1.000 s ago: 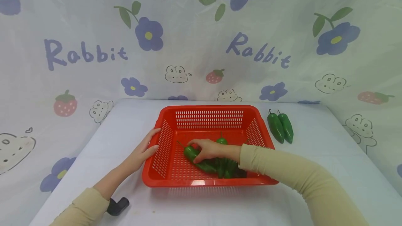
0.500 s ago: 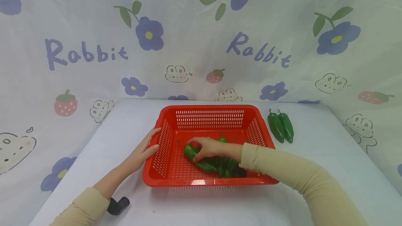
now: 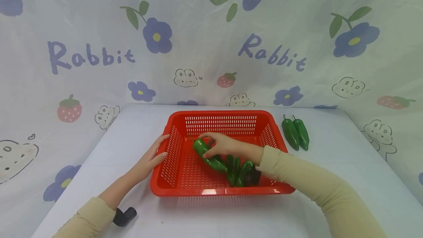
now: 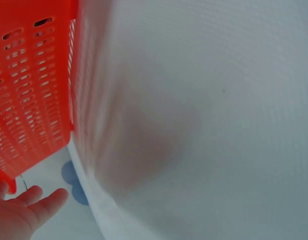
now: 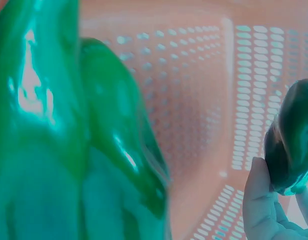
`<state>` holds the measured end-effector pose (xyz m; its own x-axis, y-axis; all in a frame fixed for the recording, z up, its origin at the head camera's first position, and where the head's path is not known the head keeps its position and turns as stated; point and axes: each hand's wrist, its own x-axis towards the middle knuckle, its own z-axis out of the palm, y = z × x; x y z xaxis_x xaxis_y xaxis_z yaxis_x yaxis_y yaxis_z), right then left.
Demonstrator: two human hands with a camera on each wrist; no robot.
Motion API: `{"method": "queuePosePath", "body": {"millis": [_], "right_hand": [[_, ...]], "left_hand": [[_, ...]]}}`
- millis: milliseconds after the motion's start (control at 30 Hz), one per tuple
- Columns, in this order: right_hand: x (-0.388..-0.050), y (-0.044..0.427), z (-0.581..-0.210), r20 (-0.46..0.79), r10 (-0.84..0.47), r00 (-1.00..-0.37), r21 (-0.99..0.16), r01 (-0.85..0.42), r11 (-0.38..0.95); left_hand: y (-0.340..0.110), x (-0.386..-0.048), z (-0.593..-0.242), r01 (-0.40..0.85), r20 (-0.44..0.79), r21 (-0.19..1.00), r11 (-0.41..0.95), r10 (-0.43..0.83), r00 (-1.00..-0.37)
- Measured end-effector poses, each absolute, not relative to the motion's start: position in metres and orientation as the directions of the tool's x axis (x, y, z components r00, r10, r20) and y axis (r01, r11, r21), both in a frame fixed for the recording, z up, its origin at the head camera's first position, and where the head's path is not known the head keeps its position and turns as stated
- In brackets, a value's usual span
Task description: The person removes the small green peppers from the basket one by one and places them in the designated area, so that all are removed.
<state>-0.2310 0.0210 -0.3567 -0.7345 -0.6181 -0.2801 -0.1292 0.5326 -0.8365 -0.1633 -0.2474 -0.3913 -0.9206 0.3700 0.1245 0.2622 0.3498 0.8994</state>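
Note:
My right hand pinches a long glossy green pepper between thumb and fingers inside the red plastic basket. In the right wrist view this pepper is tilted, its lower end between the fingertips. Several more green peppers lie in the basket below the right wrist, partly hidden by the arm. My left hand rests against the basket's left rim with thumb and fingers spread. In the left wrist view its extended fingers touch or nearly touch the perforated red wall.
Two green peppers lie side by side on the white table, right of the basket. A black curved object sits near the left forearm, partly hidden by the sleeve. A patterned cloth hangs behind the table.
My right hand has lifted the pinched pepper and moved it toward the back of the basket, uncovering more of the peppers below the wrist. The left hand has stayed at the rim.

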Motion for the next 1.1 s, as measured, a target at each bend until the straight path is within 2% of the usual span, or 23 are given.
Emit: {"method": "queuePosePath", "body": {"millis": [233, 767, 1100], "right_hand": [[-0.239, 0.031, -0.348, -0.293, -0.593, -0.750, -0.871, -0.046, 0.489], [-0.246, 0.051, -0.330, -0.256, -0.534, -0.806, -0.911, 0.015, 0.413], [-0.253, 0.074, -0.317, -0.207, -0.521, -0.828, -0.932, 0.004, 0.363]], "left_hand": [[-0.248, -0.164, -0.391, 0.268, 0.128, 0.896, 0.354, 0.372, -0.920], [-0.249, -0.165, -0.393, 0.269, 0.130, 0.897, 0.350, 0.374, -0.918], [-0.249, -0.165, -0.394, 0.263, 0.122, 0.895, 0.361, 0.369, -0.921]]}}
